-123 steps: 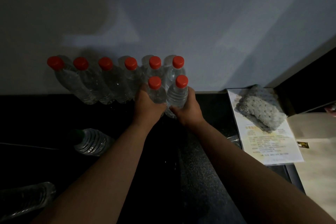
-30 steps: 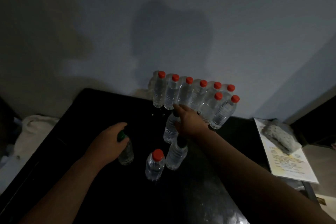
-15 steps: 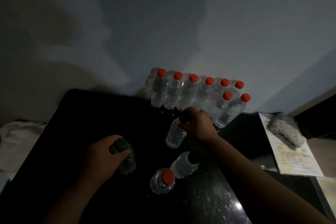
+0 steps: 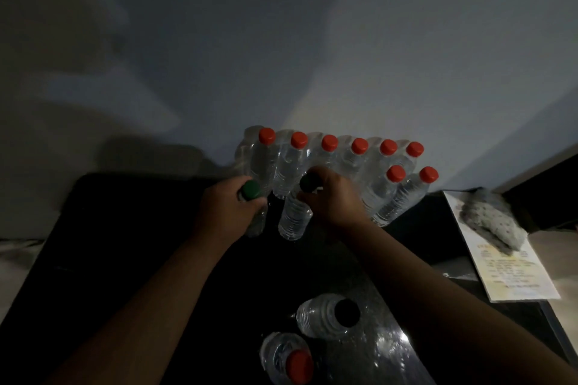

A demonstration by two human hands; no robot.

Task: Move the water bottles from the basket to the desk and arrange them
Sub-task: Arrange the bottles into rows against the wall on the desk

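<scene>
Green-capped bottle [image 4: 254, 194] upright at the back of the black tabletop [image 4: 125, 259]; left grip [image 4: 225, 216] curled round its neck. Just beside it, dark-capped bottle [image 4: 294, 219], with the right grip [image 4: 334, 200] wrapped round its top. Base contact not resolvable in the dim light. Both are directly in front of the red-capped row [image 4: 328, 153] along the wall. Near edge: spare dark-capped bottle [image 4: 319, 319], lone red-capped bottle [image 4: 287, 359]. Far right: printed sheet [image 4: 506, 272] under a grey cloth [image 4: 491, 222].

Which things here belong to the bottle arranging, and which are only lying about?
Job: green-capped bottle in left hand, dark-capped bottle in right hand, red-capped row, loose black-capped bottle, loose red-capped bottle, desk.
Lying about: printed sheet, grey cloth.
</scene>
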